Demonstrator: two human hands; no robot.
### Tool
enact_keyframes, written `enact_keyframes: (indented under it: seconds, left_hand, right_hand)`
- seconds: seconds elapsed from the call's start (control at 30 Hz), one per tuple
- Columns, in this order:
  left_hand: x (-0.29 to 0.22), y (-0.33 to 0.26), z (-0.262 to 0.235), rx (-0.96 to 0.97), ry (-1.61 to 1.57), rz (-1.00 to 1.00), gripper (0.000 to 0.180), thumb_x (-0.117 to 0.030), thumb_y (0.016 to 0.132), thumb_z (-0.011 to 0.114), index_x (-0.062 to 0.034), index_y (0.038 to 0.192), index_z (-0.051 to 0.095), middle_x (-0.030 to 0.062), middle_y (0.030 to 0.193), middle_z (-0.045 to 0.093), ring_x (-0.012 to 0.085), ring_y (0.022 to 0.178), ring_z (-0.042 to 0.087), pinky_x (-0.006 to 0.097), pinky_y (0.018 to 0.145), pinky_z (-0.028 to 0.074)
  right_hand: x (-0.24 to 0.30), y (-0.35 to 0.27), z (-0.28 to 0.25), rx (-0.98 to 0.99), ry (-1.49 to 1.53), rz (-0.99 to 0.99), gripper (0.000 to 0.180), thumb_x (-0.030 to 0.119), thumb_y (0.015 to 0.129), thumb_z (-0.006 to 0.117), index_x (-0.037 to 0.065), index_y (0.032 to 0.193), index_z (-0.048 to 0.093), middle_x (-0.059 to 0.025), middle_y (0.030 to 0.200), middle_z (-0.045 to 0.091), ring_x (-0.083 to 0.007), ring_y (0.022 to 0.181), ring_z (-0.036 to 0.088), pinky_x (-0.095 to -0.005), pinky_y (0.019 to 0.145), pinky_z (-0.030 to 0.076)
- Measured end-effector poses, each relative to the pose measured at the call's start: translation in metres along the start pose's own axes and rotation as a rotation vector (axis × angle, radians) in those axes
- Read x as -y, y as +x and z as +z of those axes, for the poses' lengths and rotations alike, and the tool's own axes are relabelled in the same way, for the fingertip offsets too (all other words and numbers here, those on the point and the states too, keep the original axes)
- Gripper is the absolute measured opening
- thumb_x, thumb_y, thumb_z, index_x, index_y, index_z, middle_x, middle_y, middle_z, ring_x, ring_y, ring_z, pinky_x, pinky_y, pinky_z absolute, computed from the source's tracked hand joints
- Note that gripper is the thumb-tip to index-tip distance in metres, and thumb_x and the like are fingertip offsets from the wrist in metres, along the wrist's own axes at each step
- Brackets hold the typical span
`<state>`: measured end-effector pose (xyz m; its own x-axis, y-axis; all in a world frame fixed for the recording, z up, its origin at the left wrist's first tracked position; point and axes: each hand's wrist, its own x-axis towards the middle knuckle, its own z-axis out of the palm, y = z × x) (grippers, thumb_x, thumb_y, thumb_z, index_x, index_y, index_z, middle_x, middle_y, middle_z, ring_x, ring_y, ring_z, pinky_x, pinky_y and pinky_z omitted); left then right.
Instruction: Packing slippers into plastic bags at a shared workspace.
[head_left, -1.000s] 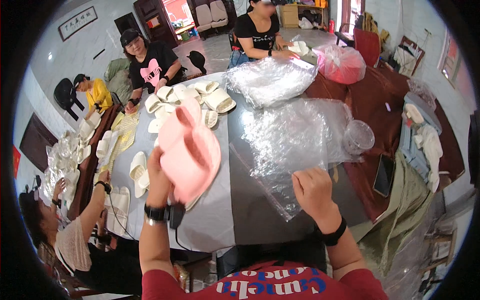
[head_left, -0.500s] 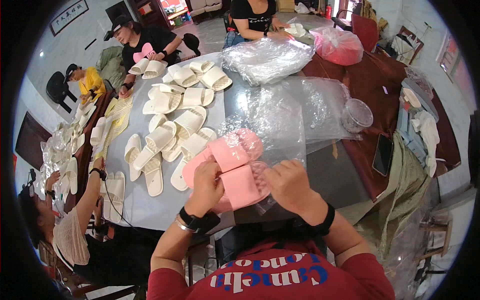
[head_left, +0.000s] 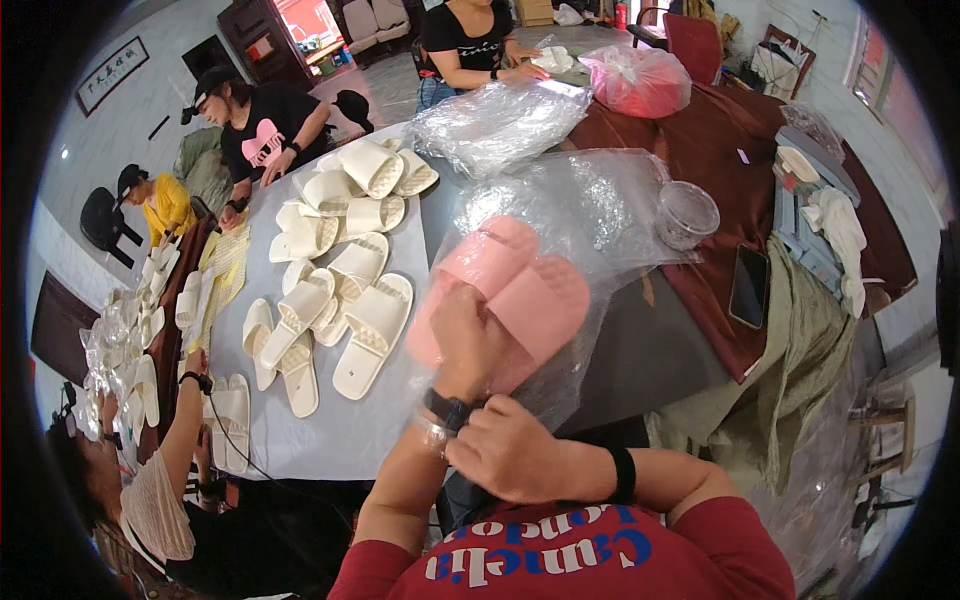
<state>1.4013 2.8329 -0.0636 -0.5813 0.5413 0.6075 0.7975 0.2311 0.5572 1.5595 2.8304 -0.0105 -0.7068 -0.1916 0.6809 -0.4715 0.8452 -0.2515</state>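
**Pink slippers held up in a clear bag**

We see the left hand (head_left: 465,340) raised in front of the chest, its grip wrapped around a pair of pink slippers (head_left: 505,290) stacked together, apparently so they stay aligned inside the clear plastic bag (head_left: 575,215) that drapes over them. The right hand (head_left: 510,455) sits just below the left wrist, fingers curled; we cannot tell whether it pinches the bag's lower edge. The slippers hang above the near edge of the tabletop (head_left: 330,440), not resting on it. To the left lie cream slippers (head_left: 340,300) in a loose spread; to the right, past the bag, a clear plastic cup (head_left: 687,212) and a dark phone (head_left: 749,285) leave some bare cloth.
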Motion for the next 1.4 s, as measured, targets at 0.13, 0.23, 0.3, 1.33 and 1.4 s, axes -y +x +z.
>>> enact_keyframes:
  seconds: [0.13,0.23,0.3,1.33,1.4]
  left_hand:
    - [0.007,0.008,0.005,0.111,-0.044,-0.207,0.019,-0.004,0.074,0.065,-0.0015,0.089,0.053,0.0163,0.076,0.058,0.0304,0.073,0.058,0.039,0.066,0.045]
    - [0.015,-0.009,0.018,0.156,-0.314,-0.239,0.027,-0.011,0.077,0.069,-0.0002,0.096,0.053,0.0155,0.082,0.059,0.0282,0.076,0.058,0.037,0.069,0.046]
    - [0.021,-0.019,0.018,0.194,-0.527,-0.263,0.03,-0.019,0.079,0.071,0.0003,0.094,0.053,0.0174,0.085,0.059,0.0313,0.079,0.059,0.039,0.071,0.046]
    - [0.075,-0.081,-0.104,0.591,0.15,-0.107,0.048,-0.025,0.079,0.071,-0.0037,0.12,0.057,0.0216,0.131,0.049,0.0378,0.12,0.047,0.043,0.1,0.039]
    - [0.075,-0.084,-0.107,0.55,0.135,-0.036,0.047,-0.024,0.079,0.071,-0.0028,0.119,0.058,0.0203,0.127,0.053,0.0369,0.116,0.051,0.042,0.098,0.041]
  right_hand:
    - [0.009,-0.002,-0.007,-0.028,-0.025,-0.061,0.007,0.016,0.075,0.054,0.009,0.074,0.054,-0.0011,0.065,0.046,-0.0182,0.066,0.048,-0.0334,0.064,0.036]
    - [-0.015,-0.009,0.001,0.021,-0.012,-0.002,0.009,0.018,0.076,0.057,0.009,0.072,0.055,-0.0015,0.066,0.046,-0.0184,0.066,0.048,-0.0329,0.064,0.036]
    - [-0.032,-0.017,-0.001,0.006,-0.034,0.019,0.015,0.021,0.076,0.062,0.008,0.075,0.055,-0.0027,0.067,0.048,-0.0198,0.068,0.051,-0.035,0.065,0.038]
    - [-0.036,-0.08,0.055,0.366,-0.203,-0.033,0.032,0.022,0.081,0.052,0.009,0.109,0.06,-0.0166,0.117,0.056,-0.0315,0.117,0.048,-0.0512,0.094,0.038]
    - [-0.037,-0.071,0.046,0.449,-0.129,0.021,0.025,0.022,0.08,0.053,0.009,0.1,0.061,-0.0129,0.104,0.058,-0.0284,0.108,0.052,-0.0469,0.088,0.041]
